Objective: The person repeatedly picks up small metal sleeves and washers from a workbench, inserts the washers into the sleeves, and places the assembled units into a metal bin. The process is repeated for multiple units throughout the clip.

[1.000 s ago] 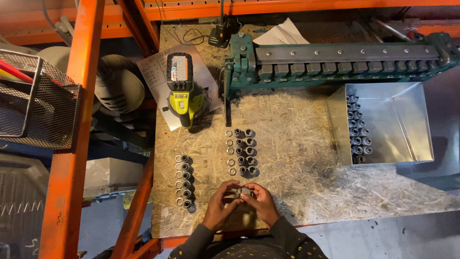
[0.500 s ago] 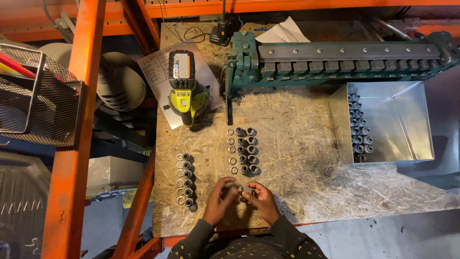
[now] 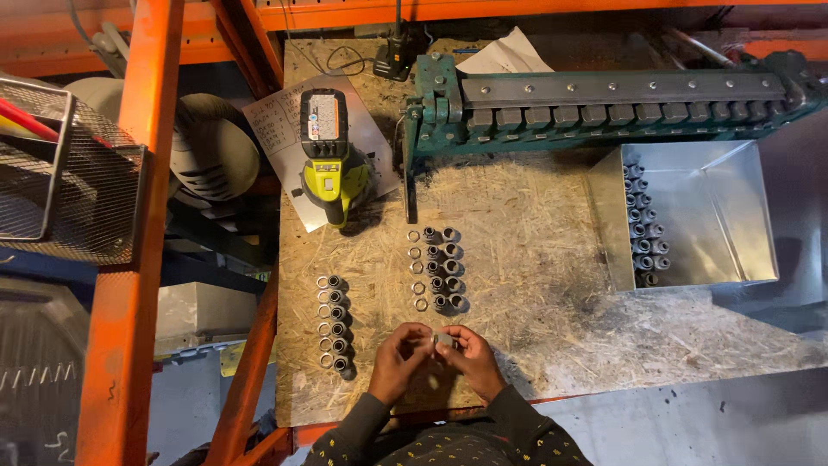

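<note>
both hands [image 3: 435, 352] pinch one small metal fitting [image 3: 443, 340]; two rows of fittings [image 3: 331, 324] lie left

Bare board [image 3: 535, 259] lies open right of the hands; fitting rows [image 3: 332, 326] [image 3: 437, 267] crowd left and ahead.

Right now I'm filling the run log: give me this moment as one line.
hands: left hand and right hand together on small metal fitting | nearby: fitting rows on chipboard bench | tray: part-filled
</note>
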